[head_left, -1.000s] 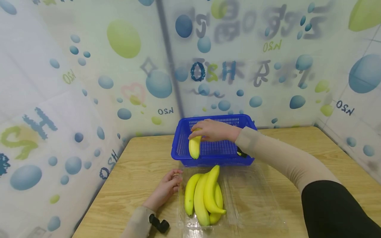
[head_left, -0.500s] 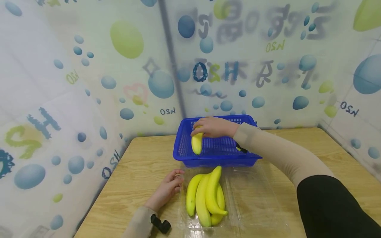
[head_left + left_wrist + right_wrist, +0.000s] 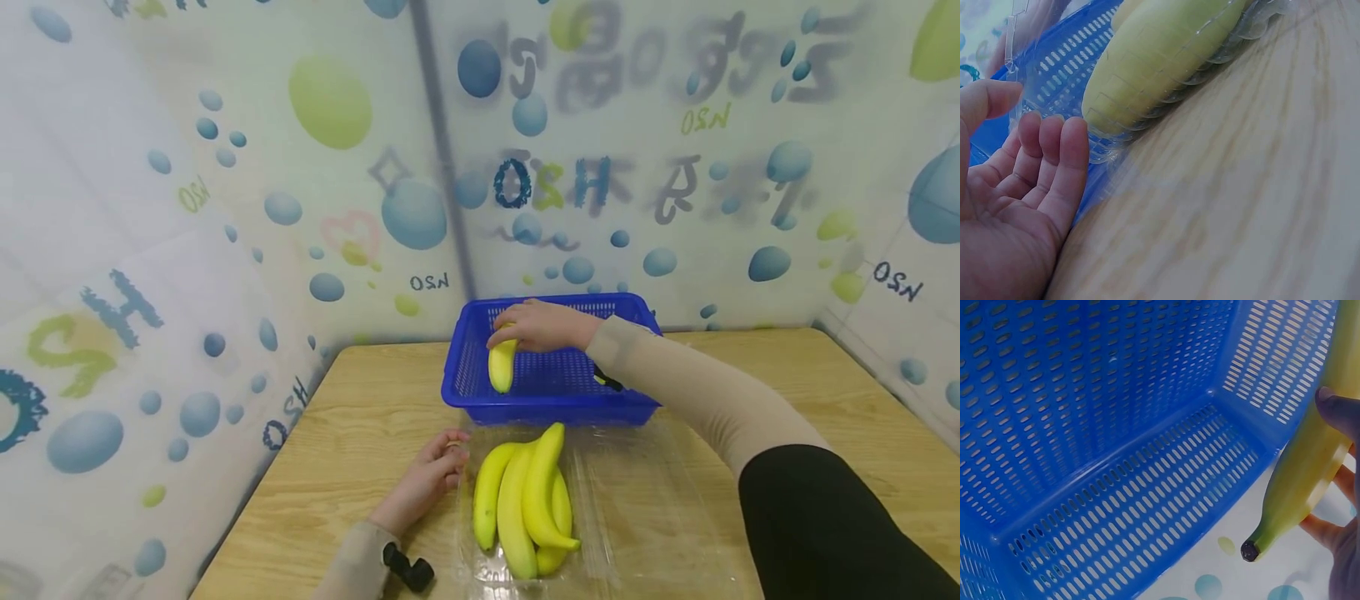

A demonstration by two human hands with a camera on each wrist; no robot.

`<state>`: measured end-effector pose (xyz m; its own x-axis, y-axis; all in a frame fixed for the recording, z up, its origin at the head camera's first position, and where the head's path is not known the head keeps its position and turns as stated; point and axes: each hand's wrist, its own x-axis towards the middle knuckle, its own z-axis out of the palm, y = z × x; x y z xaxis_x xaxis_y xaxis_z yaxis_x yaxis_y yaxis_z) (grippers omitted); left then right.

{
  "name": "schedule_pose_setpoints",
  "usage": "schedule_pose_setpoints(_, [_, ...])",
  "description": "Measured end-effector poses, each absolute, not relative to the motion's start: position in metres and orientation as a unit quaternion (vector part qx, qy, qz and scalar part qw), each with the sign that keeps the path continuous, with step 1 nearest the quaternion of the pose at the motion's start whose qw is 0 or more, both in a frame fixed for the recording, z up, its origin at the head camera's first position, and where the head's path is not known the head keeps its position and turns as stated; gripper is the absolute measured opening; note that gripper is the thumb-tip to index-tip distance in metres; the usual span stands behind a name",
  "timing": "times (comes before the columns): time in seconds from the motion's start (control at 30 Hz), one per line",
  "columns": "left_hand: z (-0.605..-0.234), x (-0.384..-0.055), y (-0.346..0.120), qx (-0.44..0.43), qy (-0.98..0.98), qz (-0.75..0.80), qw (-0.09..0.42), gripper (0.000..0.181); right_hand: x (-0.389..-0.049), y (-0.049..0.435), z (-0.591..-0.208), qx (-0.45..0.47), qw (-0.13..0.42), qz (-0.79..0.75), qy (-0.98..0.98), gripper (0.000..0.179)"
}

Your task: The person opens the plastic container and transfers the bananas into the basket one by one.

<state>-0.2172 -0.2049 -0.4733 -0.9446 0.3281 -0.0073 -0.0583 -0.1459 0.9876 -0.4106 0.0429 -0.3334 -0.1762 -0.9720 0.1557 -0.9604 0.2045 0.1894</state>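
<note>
Patterned walls [image 3: 330, 208] with blue and green drops and H2O lettering surround a wood-grain table [image 3: 360, 408] in the head view. At its far side sits a blue basket [image 3: 555, 412], and over its left part the right hand [image 3: 543, 325] grips the held banana [image 3: 502, 372] near its upper end. That fruit's long axis is nearly upright in this view, its free end pointing down and toward the wearer. Nearer, a clear plastic container [image 3: 660, 508] bears a cluster of bananas [image 3: 517, 500], their long axes running roughly far to near, the topmost one slanting with its stem at the near right. Beside the container's left edge is the left hand [image 3: 426, 477], holding nothing. In the left wrist view its fingers are loosely bent, with the thumb apart from them; the fingertips are close to the plastic, but whether they touch cannot be told. In the right wrist view the held banana slants from upper right to lower left, dark tip [image 3: 1250, 551] lowest, pinched between thumb and fingers.
</note>
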Motion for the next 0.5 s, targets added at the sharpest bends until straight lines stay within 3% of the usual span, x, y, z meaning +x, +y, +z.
schedule_pose_setpoints(0.5, [-0.472, -0.218, -0.204, 0.090, 0.646, 0.746, 0.132, 0.028, -0.423, 0.033, -0.351, 0.639, 0.108, -0.022, -0.761, 0.042])
